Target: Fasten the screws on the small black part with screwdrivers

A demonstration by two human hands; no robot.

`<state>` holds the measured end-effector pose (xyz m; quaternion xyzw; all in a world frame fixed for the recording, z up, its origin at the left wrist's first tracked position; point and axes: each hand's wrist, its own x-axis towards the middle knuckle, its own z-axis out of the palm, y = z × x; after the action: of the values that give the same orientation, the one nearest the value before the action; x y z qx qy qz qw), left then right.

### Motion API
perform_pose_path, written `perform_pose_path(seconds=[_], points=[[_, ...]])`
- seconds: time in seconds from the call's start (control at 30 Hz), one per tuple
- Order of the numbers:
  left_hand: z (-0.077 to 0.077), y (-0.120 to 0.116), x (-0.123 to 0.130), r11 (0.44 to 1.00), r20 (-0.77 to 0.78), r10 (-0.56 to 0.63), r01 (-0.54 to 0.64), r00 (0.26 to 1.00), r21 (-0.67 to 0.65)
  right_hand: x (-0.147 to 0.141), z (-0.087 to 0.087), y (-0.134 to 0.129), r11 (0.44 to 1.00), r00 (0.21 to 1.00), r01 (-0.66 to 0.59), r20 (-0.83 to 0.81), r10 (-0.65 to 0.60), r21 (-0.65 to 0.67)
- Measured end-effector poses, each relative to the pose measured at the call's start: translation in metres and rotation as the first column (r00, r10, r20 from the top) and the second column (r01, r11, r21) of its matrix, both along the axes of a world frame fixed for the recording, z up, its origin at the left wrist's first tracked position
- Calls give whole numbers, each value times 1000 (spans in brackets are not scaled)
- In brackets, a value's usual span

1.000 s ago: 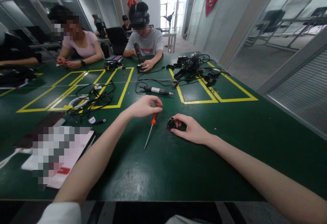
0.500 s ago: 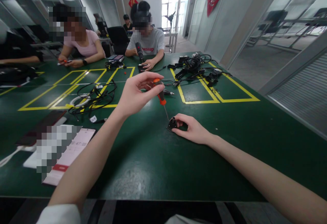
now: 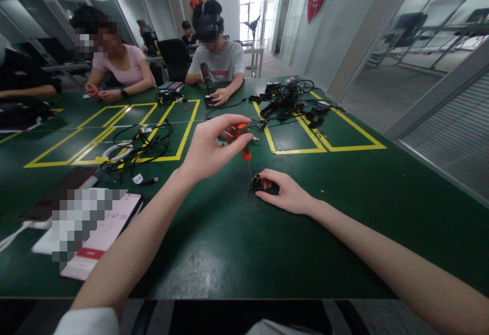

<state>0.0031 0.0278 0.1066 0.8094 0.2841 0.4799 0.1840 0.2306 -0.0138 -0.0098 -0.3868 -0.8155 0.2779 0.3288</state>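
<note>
My left hand (image 3: 214, 144) pinches the handle of an orange-and-black screwdriver (image 3: 246, 155), its fingers closed around the upper part. The thin shaft points down, and its tip meets or nearly meets a small black part (image 3: 255, 184) on the table; exact contact is too small to tell. With thumb and fingers, my right hand (image 3: 284, 191) grips that black part from the right and holds it against the green tabletop (image 3: 214, 233). The part has a short upright tube and a flat base; the fingers hide its right side.
Cables (image 3: 286, 98) lie heaped at the back right, and a looser cable coil (image 3: 141, 141) lies left. Phones, one with a lit screen (image 3: 103, 233), rest at the front left. Across the table a co-worker (image 3: 219, 65) holds a power driver (image 3: 207, 76); another person (image 3: 118, 65) sits left.
My left hand and the screwdriver have shifted slightly right and down, and the screwdriver stands more upright. My right hand still grips the black part in nearly the same place.
</note>
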Motion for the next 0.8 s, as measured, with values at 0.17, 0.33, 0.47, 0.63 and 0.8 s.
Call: perform_pose_path(seconds=[0.17, 0.33, 0.47, 0.63, 0.8], points=[[-2, -4, 4, 1000, -5, -20, 20, 1000, 0, 0, 1, 0, 1000, 1000, 3, 0, -3, -1], [2, -10, 4, 990, -99, 44, -31, 994, 137, -1, 2, 0, 1000, 1000, 12, -3, -12, -14], [4, -20, 7, 976, -237, 63, -10, 969, 219, -1, 0, -1, 1000, 1000, 17, -10, -17, -26], [3, -28, 10, 982, -277, -3, 55, 961, 180, -1, -1, 0, 1000, 1000, 28, -7, -28, -8], [3, -26, 12, 992, -182, -69, 86, 981, 88, -1, 0, 0, 1000, 1000, 23, 7, -23, 5]])
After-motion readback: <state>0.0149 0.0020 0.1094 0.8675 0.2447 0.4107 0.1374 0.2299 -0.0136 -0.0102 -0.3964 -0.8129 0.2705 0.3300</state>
